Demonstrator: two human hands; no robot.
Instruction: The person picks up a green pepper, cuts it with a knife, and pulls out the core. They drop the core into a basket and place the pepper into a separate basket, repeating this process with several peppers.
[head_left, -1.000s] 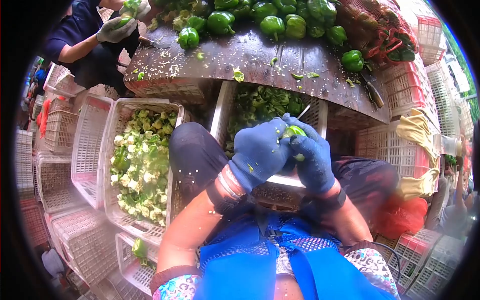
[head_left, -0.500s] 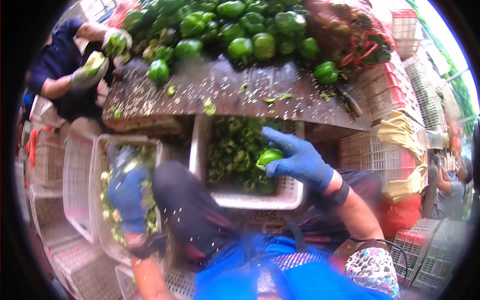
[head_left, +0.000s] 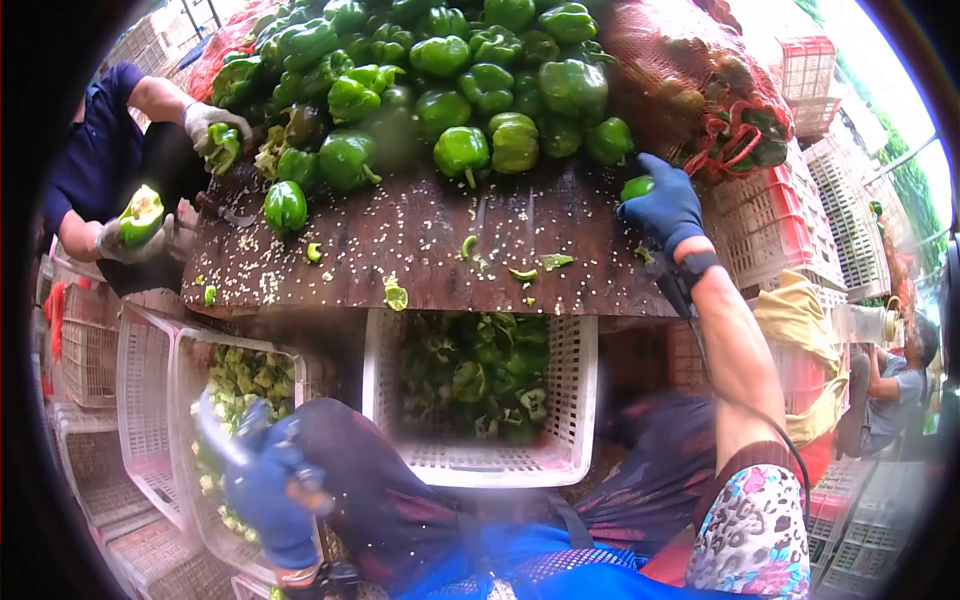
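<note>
Now the right hand (head_left: 664, 208), in a blue knitted glove, is stretched out over the far edge of the dark wet wooden worktop (head_left: 430, 250) and closes its fingers round a small glossy green bell pepper (head_left: 636, 187) lying at the right end of the heap, just beside the red mesh sack (head_left: 700, 80). Such a pepper is light and hollow, firm in the wall but easily bruised or cracked, and its waxy skin looks slippery where the boards are wet (the glove should help); the broad shoulder near the stalk seems the safest place to take hold. The left hand (head_left: 262, 482), also blue-gloved, hangs low beside the white plastic crate of pale cores and trimmings (head_left: 150, 400) and appears to grip something thin, though blur keeps me from telling what. Half a second ago the right hand held a pepper over the white slatted crate of cut green pieces (head_left: 575, 400); it has since reached up to the heap.
</note>
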